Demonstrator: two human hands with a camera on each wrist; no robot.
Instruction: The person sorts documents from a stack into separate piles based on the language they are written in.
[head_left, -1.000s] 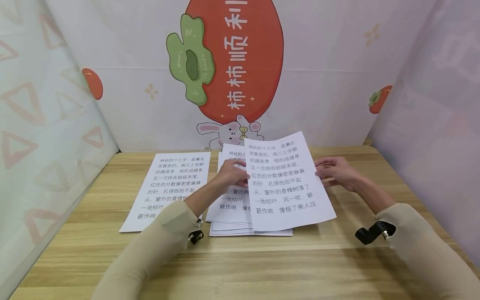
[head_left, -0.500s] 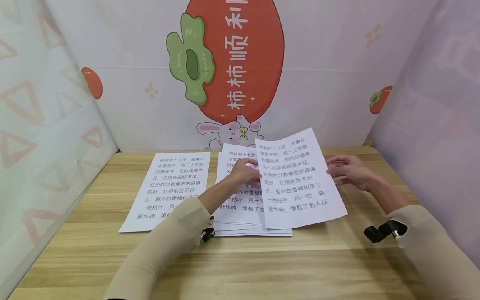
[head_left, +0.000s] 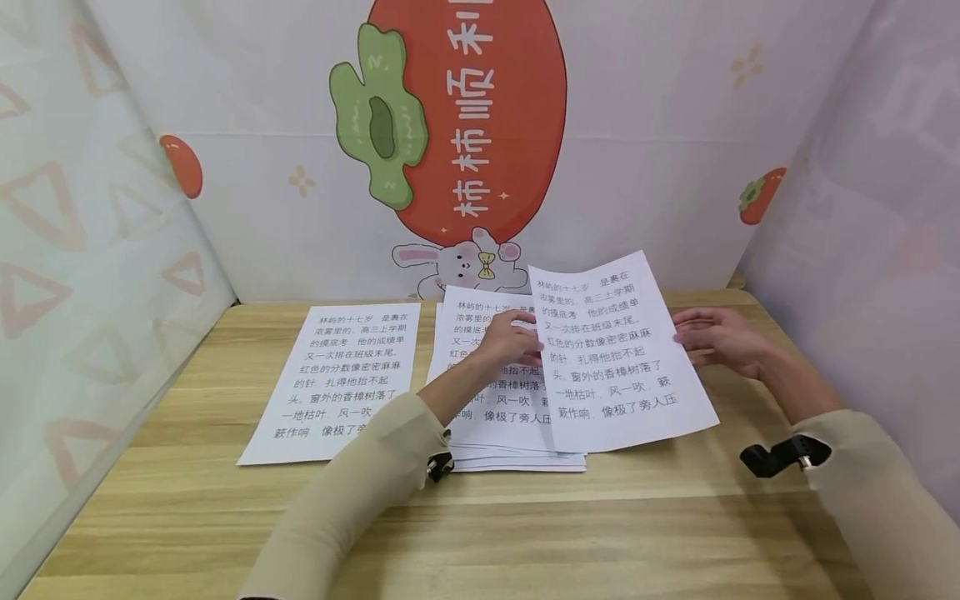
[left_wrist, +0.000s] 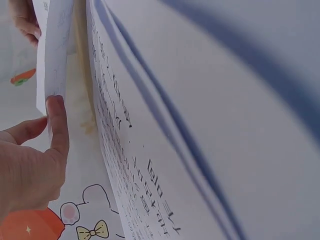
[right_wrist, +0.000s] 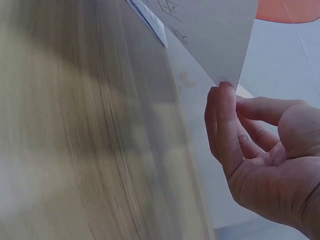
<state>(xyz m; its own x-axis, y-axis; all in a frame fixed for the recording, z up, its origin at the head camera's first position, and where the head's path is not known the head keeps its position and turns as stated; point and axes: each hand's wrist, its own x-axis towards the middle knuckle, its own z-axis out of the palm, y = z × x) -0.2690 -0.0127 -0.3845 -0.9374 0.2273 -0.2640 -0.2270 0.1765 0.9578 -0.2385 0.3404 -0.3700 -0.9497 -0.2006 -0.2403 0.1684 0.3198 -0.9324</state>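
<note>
A rectangular white paper sheet (head_left: 607, 358), printed in black Chinese text beginning "林屿的十七岁", is held up over a pale wood-grain table (head_left: 525, 533), partly covering the right side of a loose stack of white printed pages (head_left: 498, 404). Its writing faces the person, right way up; its long axis runs away from them, the top leaning slightly left. The left hand (head_left: 512, 342) pinches the left edge between thumb and fingers; the right hand (head_left: 723, 340) likewise pinches the right edge. The stack's top page and a separate white page (head_left: 337, 375) lying left of it show the same opening line. Behind, a large red cartoon persimmon (head_left: 517, 100) bears sideways white characters, "柿柿顺利", above a white cartoon rabbit (head_left: 461, 267) with a yellow bow.
</note>
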